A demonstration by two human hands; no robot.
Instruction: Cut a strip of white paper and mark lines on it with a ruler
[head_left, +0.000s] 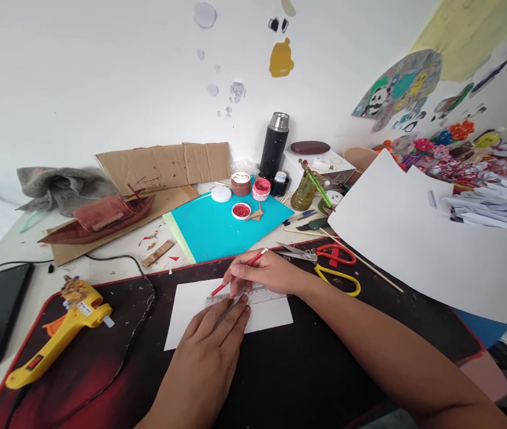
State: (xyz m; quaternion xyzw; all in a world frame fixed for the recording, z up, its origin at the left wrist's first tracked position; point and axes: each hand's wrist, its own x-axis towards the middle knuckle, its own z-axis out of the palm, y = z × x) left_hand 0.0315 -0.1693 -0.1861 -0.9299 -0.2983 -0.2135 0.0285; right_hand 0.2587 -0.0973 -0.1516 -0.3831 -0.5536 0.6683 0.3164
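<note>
My right hand is closed around a red pencil, its tip down by the upper edge of a clear ruler. The ruler lies across a white sheet of paper on the dark mat. With fingers stretched flat, my left hand presses on the ruler and paper; it covers part of both. Just beyond my right wrist lie scissors with one red and one yellow handle loop, blades apart.
A yellow glue gun with its cable lies left. Behind are a brown model boat, a turquoise sheet, red paint pots, a black flask and a brush jar. Large white paper lies right.
</note>
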